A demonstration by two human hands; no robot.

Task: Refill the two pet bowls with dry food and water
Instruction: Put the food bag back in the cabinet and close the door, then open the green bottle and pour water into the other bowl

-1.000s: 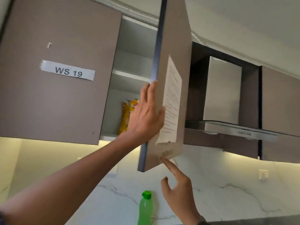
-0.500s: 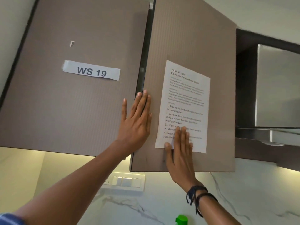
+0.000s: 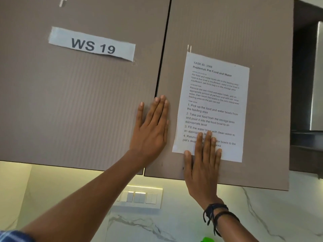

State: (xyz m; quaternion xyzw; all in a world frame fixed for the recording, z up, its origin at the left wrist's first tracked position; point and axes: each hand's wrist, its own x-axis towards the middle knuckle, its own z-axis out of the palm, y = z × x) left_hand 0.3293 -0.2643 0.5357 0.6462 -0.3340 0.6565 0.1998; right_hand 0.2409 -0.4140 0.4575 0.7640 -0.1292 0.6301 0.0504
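Left cabinet door, w/ "WS 19" label, sits shut. Left hand: fingers extended, close together, thumb splayed left; palm flat across the seam betw. both doors, grasping nothing. Right cabinet door lies flush w/ the left door; 0.5 s ago it stood slightly ajar, 1.0 s ago wide open showing a yellow bag on the shelf. Right hand: fingers straight, slightly spread, pressed flat on the lower edge of the instruction sheet and the door below it; holds nothing. Dark bands ring its wrist. Pet bowls: not in view. Green bottle cap shows at bottom edge, below the right forearm; switch panel sits on the marble wall under the cabinets.
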